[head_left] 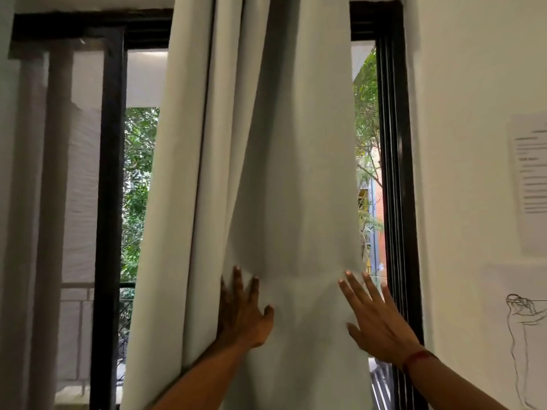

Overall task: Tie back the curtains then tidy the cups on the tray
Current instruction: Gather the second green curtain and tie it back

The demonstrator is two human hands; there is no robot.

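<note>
**Both hands flat on curtain**

Pale curtain [266,143] hangs in front of the window, pinched inward at hand height. Left hand [242,316] presses its left folds, fingers [236,281] straight, gripping nothing. Right hand [377,325] lies against the curtain's right edge, fingers [353,291] spread wide, holding nothing. Black window frame [395,173] is just beside it.

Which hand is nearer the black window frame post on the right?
Right. The right hand is at the edge of the pale grey curtain, just beside the black frame post; the left hand presses the curtain further left.
</note>
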